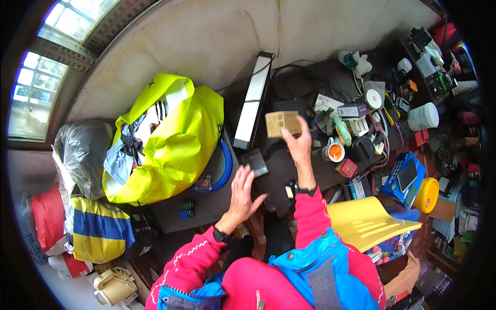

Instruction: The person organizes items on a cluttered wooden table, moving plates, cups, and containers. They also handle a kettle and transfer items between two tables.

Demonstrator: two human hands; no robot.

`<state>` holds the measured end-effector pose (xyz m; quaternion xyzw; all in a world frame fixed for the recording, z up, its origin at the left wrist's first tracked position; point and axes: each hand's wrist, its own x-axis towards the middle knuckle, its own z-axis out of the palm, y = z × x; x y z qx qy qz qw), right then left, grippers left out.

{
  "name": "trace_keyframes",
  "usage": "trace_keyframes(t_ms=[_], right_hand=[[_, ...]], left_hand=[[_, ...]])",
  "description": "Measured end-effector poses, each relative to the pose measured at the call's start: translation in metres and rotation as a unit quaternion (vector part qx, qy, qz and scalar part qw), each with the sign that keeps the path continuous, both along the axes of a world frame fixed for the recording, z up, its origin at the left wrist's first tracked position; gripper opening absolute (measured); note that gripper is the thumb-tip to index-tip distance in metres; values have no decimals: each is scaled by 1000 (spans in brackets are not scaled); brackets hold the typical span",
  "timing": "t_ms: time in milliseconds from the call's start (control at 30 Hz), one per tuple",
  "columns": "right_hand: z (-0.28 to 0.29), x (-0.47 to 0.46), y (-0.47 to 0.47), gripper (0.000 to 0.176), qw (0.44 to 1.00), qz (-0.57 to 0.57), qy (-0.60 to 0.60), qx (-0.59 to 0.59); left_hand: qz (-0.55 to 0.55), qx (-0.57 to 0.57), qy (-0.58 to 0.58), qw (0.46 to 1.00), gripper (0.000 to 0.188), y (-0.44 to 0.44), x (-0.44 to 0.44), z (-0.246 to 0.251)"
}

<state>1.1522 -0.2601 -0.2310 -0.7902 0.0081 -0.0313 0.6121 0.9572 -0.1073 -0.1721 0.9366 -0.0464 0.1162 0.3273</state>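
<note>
My right hand (300, 145) grips a small brown cardboard box (274, 124) between thumb and fingers, over the dark table (277, 166). Printed marks show on the box. My left hand (243, 192) is apart from it, fingers spread and holding nothing, near the table's front edge. Just beyond its fingertips lies a small clear flat plastic case (254, 162). Behind that, a long white and black lamp-like bar (254, 100) lies slantwise with a cord across it. A mug with orange contents (334, 151) and a small red box (346, 168) stand right of my right hand.
A large yellow-green bag (174, 155) of clothes fills the table's left, beside a blue ring-shaped rim (226, 166). Two small spools (186, 209) lie near the front edge. Cables, boxes and a white tub (423, 117) crowd the right. A yellow plastic chair (368, 221) stands front right.
</note>
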Motion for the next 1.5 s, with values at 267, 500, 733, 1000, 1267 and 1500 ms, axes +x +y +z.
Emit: trace_keyframes(t_ms=[267,500,733,1000,1267,1500], right_hand=[[79,-131,-42,43,982,129,114,-73],[157,-182,-74,56,960,203,-111,-156],[174,-256,-53,45,971,236,-39,-8],[188,-306,-42,49,965,73,185,171],[207,-320,-19,19,993,120,0,-1],[206,-323,-3,20,968,190,-137,-85]], left_hand=[[-63,-123,142,980,87,-10,44,32],[-159,-411,280,853,89,5,-16,52],[-224,-406,313,829,89,25,-72,74],[-277,-471,384,744,94,32,-127,87],[-216,-537,413,703,102,48,-141,94],[-102,-462,322,820,77,27,-155,91]])
